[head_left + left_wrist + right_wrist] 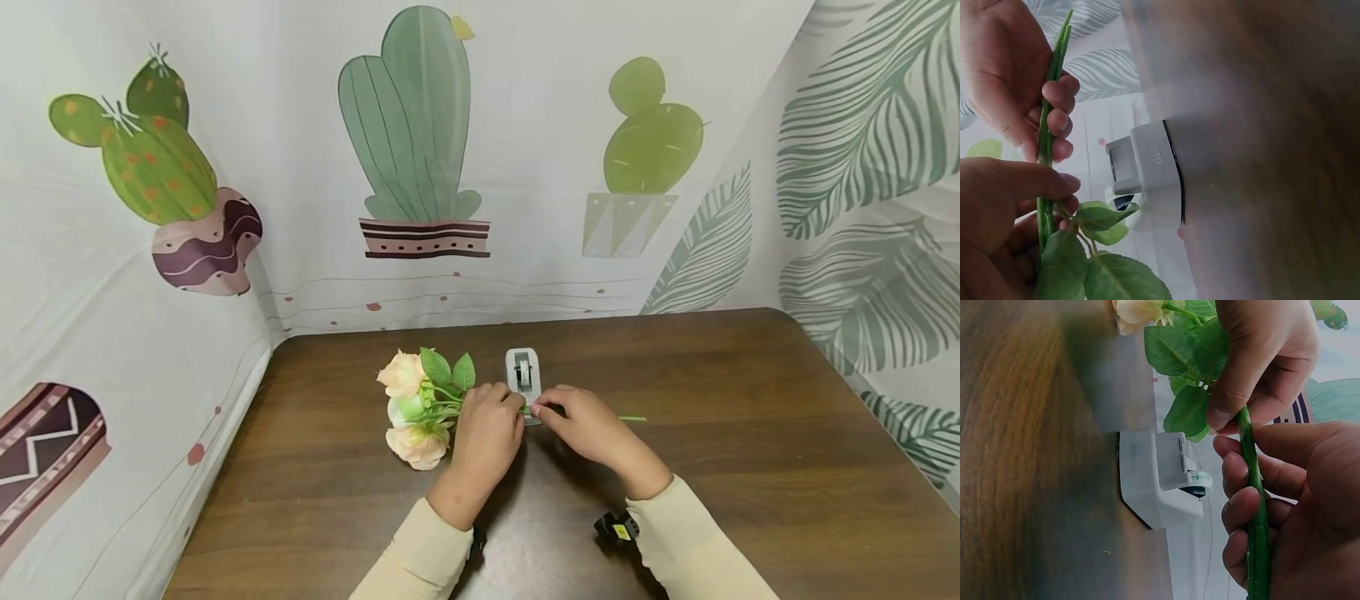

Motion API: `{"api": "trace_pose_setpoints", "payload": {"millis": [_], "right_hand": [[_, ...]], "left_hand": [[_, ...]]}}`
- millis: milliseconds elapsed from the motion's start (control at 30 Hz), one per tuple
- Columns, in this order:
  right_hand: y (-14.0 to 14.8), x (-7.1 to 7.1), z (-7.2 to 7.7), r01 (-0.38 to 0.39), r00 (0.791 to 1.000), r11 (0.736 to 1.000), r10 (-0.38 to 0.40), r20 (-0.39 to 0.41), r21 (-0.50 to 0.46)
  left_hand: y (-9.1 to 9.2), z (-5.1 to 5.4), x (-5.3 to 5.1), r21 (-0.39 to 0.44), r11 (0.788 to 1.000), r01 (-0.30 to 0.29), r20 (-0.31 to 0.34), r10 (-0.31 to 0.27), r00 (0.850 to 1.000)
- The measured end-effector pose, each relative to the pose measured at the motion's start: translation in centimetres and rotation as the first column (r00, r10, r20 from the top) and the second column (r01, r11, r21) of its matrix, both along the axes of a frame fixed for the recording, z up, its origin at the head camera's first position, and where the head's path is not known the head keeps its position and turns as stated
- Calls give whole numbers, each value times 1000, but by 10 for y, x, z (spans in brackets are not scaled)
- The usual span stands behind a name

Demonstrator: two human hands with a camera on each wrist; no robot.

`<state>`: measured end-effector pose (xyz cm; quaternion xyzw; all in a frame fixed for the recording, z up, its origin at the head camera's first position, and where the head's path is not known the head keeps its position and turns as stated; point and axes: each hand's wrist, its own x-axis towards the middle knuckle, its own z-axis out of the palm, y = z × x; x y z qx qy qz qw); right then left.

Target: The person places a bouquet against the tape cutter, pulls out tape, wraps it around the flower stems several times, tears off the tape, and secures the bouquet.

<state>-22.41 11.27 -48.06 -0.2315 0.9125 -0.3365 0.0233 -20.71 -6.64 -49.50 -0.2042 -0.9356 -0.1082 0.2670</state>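
Artificial flowers [405, 375] with peach and whitish heads lie sideways, heads to the left, green leaves [1063, 265] beside them. My left hand [489, 425] grips the bundled green stems [1257, 544] just below the leaves. Close beside it, my right hand [592, 429] holds the same stems, its fingers curled round them in the right wrist view [1297, 481]. The stem ends stick out to the right past that hand. Just beyond both hands stands a white tape dispenser [533, 358] with a roll in it; its cutter edge shows in the right wrist view.
The brown wooden table [720, 400] reaches back to a hanging cloth [540, 283] printed with cacti and leaves. Another part of the cloth hangs at the left. A small black device with a yellow label [621, 531] is at the right wrist.
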Motion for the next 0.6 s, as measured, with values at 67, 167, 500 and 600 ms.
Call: {"api": "trace_pose_setpoints", "payload": {"millis": [67, 167, 500, 600], "right_hand": [[0, 0, 0, -2, 1000, 1000, 2, -5, 2], [1, 0, 1, 0, 1000, 1000, 1, -6, 6], [1, 3, 3, -2, 1000, 1000, 2, -14, 10], [0, 3, 3, 4, 1000, 1000, -4, -18, 12]], "left_hand": [[0, 1, 0, 1, 1000, -5, 4, 5, 1000], [0, 2, 1, 6, 1000, -7, 13, 7, 1000], [-1, 7, 3, 15, 1000, 6, 75, -7, 997], [-2, 9, 3, 13, 1000, 14, 102, -16, 995]]}}
